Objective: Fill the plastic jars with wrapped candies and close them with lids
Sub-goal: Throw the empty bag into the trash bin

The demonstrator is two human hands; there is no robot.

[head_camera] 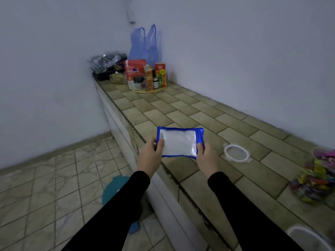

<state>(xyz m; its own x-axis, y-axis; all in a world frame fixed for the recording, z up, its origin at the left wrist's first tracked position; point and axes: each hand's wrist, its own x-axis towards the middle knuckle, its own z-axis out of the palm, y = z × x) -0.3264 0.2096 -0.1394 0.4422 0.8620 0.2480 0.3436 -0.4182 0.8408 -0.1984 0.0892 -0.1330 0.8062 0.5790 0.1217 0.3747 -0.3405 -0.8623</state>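
A flat blue-edged pouch (179, 142) with a clear whitish window is held above the front edge of the tiled counter (190, 113). My left hand (149, 156) pinches its left side and my right hand (207, 158) pinches its right side. A round clear lid (236, 152) with clip tabs lies flat on the counter just right of my right hand. At the far right a clear plastic jar (324, 154) holds colourful wrapped candies, and a pile of loose wrapped candies (311, 182) lies in front of it. Another clear lid or jar rim (308, 236) shows at the bottom right.
At the counter's far end stand red and orange food packets and cartons (145, 75) on a round board, a blue plastic bag (145, 46) against the wall, and a dark tray with wrapped items (107, 66). A teal round object (114, 189) lies on the tiled floor.
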